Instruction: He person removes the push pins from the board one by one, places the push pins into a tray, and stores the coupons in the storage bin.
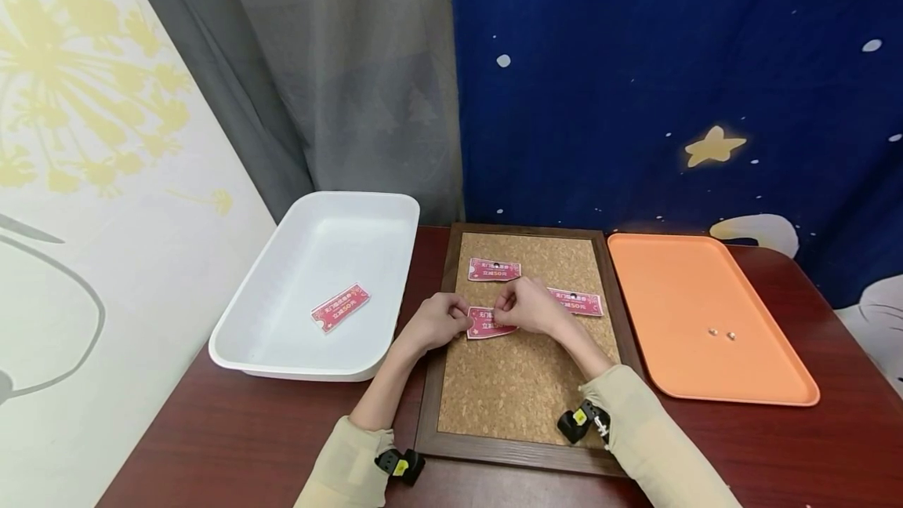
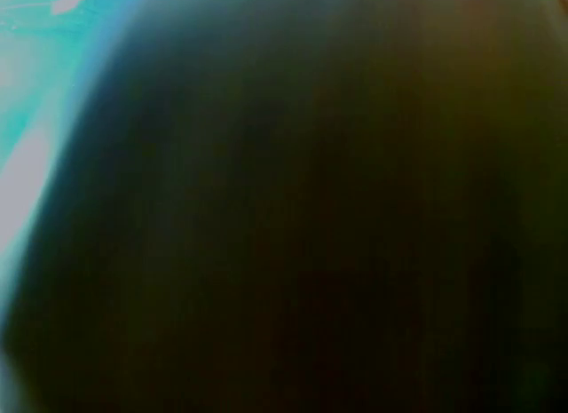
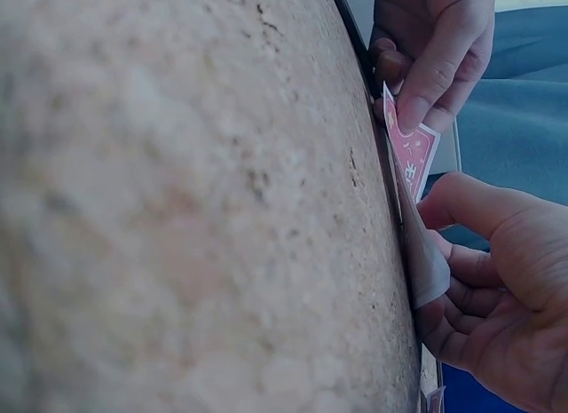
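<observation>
A pink paper coupon point(image 1: 485, 329) lies against the cork board point(image 1: 522, 390), below another coupon point(image 1: 483, 270). At its left edge my left hand point(image 1: 439, 320) pinches it between thumb and finger. My right hand point(image 1: 529, 306) holds the right part, covering some of the print. In the right wrist view the coupon point(image 3: 412, 155) stands partly off the cork, its near end bending between the curled fingers of the right hand point(image 3: 506, 289). Whether that hand also holds a pin is hidden. The left wrist view is dark and blurred.
Another coupon point(image 1: 591, 305) is on the board's right; it and the upper one each bear a small dark pin. At left, a white tub point(image 1: 282, 335) holds one coupon point(image 1: 341, 308). At right, an orange tray point(image 1: 677, 281) holds two small shiny pins point(image 1: 730, 335).
</observation>
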Tool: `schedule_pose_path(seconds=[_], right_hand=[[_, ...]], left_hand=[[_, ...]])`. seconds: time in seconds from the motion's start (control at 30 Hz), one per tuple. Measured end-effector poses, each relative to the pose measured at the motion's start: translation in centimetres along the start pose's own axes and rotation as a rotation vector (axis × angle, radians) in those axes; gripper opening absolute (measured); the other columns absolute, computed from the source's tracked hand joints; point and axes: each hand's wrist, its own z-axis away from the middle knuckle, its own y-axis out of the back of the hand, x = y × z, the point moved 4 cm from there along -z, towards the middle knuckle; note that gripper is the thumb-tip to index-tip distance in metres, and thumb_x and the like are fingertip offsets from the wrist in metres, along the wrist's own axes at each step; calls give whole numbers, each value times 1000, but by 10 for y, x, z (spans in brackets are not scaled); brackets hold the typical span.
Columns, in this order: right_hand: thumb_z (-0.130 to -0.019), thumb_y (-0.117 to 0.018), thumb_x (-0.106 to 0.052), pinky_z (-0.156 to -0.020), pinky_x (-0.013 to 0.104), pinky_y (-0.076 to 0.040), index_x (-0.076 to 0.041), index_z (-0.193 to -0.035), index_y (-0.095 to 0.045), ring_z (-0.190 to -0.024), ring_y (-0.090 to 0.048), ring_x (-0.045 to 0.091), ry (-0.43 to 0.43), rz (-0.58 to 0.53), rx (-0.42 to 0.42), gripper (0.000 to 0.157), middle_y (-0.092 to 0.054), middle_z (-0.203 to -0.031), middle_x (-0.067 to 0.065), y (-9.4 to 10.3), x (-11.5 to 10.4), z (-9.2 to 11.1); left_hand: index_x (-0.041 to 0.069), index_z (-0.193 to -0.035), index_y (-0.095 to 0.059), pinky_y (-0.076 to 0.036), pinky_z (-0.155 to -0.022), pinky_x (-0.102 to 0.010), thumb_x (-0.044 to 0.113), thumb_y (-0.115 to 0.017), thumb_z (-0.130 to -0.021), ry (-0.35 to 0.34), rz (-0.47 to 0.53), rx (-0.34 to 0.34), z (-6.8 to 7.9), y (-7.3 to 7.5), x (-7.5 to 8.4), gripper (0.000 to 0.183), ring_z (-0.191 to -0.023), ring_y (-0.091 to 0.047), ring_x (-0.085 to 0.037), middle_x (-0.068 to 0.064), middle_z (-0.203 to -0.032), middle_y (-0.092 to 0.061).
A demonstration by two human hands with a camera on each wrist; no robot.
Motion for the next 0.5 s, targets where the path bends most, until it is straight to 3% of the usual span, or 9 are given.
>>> schedule_pose_path(seconds=[0.27, 0.5], right_hand=[[-79, -74, -9, -58, 23, -46, -8, -76, -70, -60, -54, 6, -12, -13, -11, 4, -62, -67, -6, 0, 3, 0], [-80, -72, -8, -56, 24, -46, -5, -79, -71, -60, -54, 7, -15, -105, -9, 3, -63, -69, -5, 4, 7, 2]], left_hand=[[0, -95, -66, -42, -61, -25, 3, -67, -92, -2, 11, -3, 0, 0, 0, 4, -65, -55, -13, -4, -77, -60], [-1, -94, -66, -42, -60, -26, 3, -67, -92, -4, 11, -1, 0, 0, -2, 5, -65, -54, -13, -4, -76, -60]])
